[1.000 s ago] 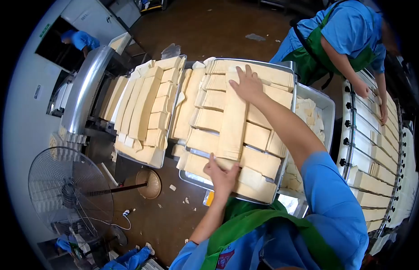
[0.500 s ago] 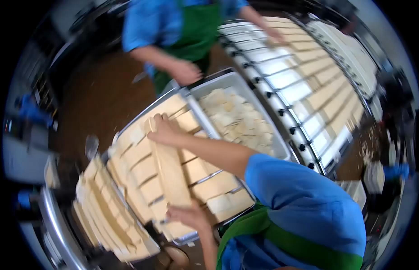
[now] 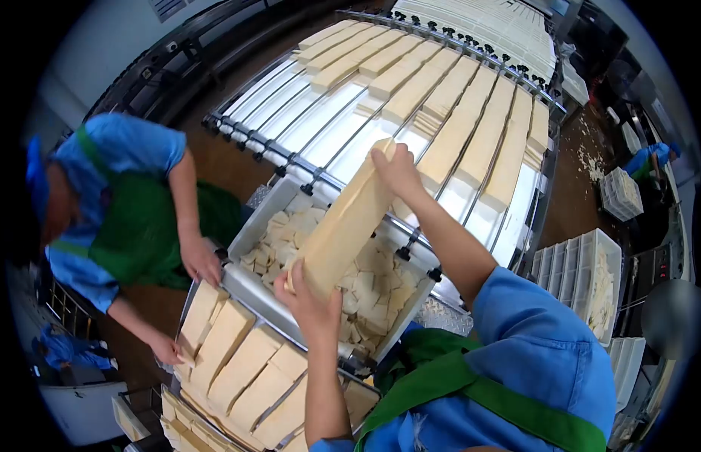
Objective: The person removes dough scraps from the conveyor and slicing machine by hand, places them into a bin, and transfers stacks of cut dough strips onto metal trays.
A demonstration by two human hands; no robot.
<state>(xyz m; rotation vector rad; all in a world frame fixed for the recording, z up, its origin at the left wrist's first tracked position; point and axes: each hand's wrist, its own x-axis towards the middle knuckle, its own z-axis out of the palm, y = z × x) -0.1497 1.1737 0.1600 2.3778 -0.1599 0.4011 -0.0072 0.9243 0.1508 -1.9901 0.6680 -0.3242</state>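
Between my two hands is a long, pale yellow stack of thin sheets (image 3: 346,222), held tilted above a grey bin (image 3: 254,285). My left hand (image 3: 314,307) is closed around its near end. At the far end my right hand (image 3: 398,172) grips it, close to the edge of a white conveyor table (image 3: 331,124) with metal rods. Broken pale pieces (image 3: 373,301) lie in the bin under the stack. More long stacks (image 3: 433,83) rest in rows between the rods. At lower left, a tray carries similar stacks (image 3: 248,369).
A co-worker in a green apron (image 3: 158,226) stands at left, with both hands at the tray of stacks. Lidless white crates (image 3: 572,264) stand at right. Another person (image 3: 652,162) is farther off at right. Scraps litter the floor (image 3: 584,158) there.
My hands have lifted the long stack off the tray and carried it over the bin to the conveyor's edge. The view has swung with them. The co-worker's hands are now at the tray.
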